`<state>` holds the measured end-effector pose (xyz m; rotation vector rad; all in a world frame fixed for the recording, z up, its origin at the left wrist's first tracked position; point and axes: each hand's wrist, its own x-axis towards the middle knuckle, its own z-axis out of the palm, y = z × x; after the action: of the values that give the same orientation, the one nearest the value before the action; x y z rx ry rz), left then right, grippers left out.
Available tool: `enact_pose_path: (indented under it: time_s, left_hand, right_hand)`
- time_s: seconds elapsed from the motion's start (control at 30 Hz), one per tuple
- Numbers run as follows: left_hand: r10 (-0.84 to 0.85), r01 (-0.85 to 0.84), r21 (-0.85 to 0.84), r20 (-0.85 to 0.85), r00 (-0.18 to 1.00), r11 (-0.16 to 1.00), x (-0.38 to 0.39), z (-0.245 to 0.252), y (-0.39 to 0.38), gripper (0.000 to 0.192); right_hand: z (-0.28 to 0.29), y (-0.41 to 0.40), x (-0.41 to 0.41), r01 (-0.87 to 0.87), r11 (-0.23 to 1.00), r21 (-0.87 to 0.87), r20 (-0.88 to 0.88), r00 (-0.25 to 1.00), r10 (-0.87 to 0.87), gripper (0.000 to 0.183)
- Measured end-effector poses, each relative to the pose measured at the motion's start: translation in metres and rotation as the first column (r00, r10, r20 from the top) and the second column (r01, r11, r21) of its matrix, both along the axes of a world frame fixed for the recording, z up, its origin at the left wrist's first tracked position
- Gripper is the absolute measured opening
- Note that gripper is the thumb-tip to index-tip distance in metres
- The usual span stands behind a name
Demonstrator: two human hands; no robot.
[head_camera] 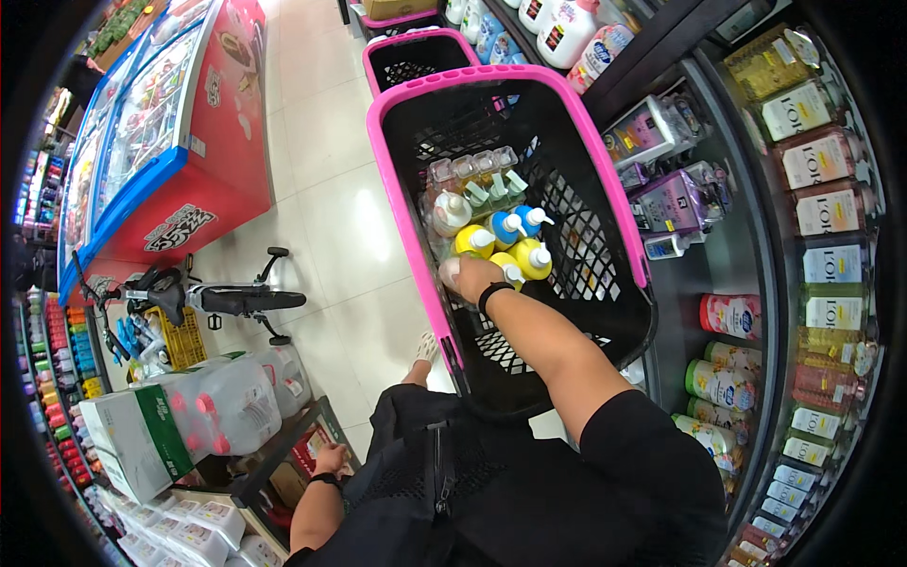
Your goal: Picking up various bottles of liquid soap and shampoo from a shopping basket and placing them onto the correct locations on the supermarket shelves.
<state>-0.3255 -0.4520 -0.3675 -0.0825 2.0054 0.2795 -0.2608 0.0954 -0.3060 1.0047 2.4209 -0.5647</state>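
Before me stands a black plastic shopping basket with a pink rim (pixel 394 205). My right hand (pixel 476 278) reaches into it and touches a pale bottle (pixel 449 269) at its left side; the fingers are partly hidden, so the grip is unclear. Beside the hand stand yellow pump bottles (pixel 531 256) and blue pump bottles (pixel 505 225) with white pumps. A white pump bottle (pixel 451 211) stands behind them, near clear bottles with pale green pumps (pixel 498 188). My left hand (pixel 331 459) hangs low at my left side, beside a shelf; whether it holds anything is unclear.
A red and blue chest freezer (pixel 212 170) and a child's bicycle (pixel 241 299) stand at the left. Large water bottles (pixel 227 411) lie near my left arm. Shelves of bottles (pixel 825 212) line the right side. Another pink-rimmed basket (pixel 418 39) stands beyond mine.
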Motion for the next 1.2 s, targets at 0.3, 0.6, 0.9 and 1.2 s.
enact_pose_path:
  time_s: [0.3,0.6,0.9,1.2]
  left_hand:
    - [0.022,-0.026,0.112,0.034,0.999,0.993,-0.003,-0.026,0.031,0.051]
    - [0.022,0.035,0.366,-0.15,0.988,0.93,-0.091,-0.023,0.09,0.049]
    - [0.046,0.194,0.846,-0.249,0.967,0.497,-0.107,0.129,0.252,0.033]
    - [-0.154,0.639,0.691,-0.711,0.686,-0.338,-0.049,0.295,0.381,0.076]
  right_hand:
    - [0.004,-0.017,-0.008,-0.046,0.999,0.021,0.012,0.999,0.046,0.031]
    - [0.016,-0.026,0.025,-0.136,0.989,0.056,-0.077,0.987,0.14,0.034]
    - [0.209,-0.023,0.057,-0.128,0.971,0.202,-0.244,0.954,0.176,0.032]
    - [0.409,-0.075,0.126,0.009,0.931,0.365,-0.434,0.887,0.161,0.031]
